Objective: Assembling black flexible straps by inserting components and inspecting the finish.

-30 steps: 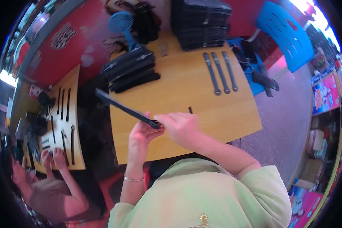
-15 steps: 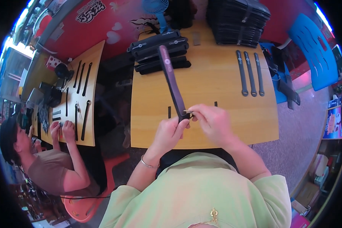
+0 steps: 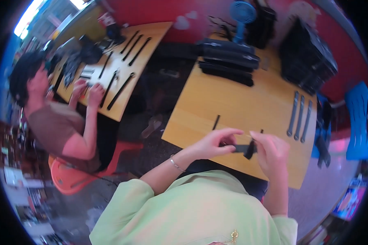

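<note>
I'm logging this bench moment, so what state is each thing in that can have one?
Left hand: closed in a grip on the short black strip.
Right hand: pinching the same strip's other end.
Short black strip: held level between both hands, above the table edge.
Three long grey bars: lying flat, side by side, untouched.
Thin black stick: lying loose on the wooden table.
Blue desk fan: standing upright; running or not, cannot tell.
</note>
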`<state>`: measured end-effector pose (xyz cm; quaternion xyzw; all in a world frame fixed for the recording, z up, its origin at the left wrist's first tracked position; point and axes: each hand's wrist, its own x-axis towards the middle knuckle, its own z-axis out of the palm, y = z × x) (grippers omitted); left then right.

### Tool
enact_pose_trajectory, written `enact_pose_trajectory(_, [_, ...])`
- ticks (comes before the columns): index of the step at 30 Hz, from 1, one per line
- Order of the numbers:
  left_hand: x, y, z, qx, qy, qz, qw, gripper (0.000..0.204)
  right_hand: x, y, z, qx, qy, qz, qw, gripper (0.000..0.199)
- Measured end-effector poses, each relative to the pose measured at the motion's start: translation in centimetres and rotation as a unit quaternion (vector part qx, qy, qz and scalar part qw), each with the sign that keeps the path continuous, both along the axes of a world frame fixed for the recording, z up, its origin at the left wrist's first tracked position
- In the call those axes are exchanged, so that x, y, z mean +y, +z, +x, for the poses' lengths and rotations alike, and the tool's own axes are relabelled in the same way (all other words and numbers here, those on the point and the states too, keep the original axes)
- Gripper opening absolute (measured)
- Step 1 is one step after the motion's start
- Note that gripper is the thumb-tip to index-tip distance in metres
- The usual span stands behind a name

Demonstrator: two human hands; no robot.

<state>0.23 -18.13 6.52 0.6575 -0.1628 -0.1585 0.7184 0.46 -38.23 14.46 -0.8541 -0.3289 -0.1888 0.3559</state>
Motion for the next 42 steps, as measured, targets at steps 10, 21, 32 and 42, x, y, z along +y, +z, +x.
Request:
enact_pose_trajectory(10, [0.2,1.7,-1.3,0.164,-0.089,-0.098,0.977,0.028,-0.3,1.3,-0.8,-0.073,-0.016,0.035,0.997,0.024])
enact_pose_trajectory(21, [1.5,2.8,0.3,0.181,0.102,-0.21,0.955,0.025,-3.5,-1.2,-1.1,0.124,-0.128,0.006,0.984,0.049])
enact_pose_trajectory(32, [-1.9,3.2,-0.1,0.224,0.109,-0.178,0.952,0.022,1.6,-2.0,-0.9,0.109,0.028,0.059,0.992,0.047])
enact_pose_trajectory(42, [6.9,1.9,0.1,-0.006,-0.028,0.23,0.973,0.012,-6.8,-0.2,3.2,0.121,-0.106,0.323,0.933,0.013])
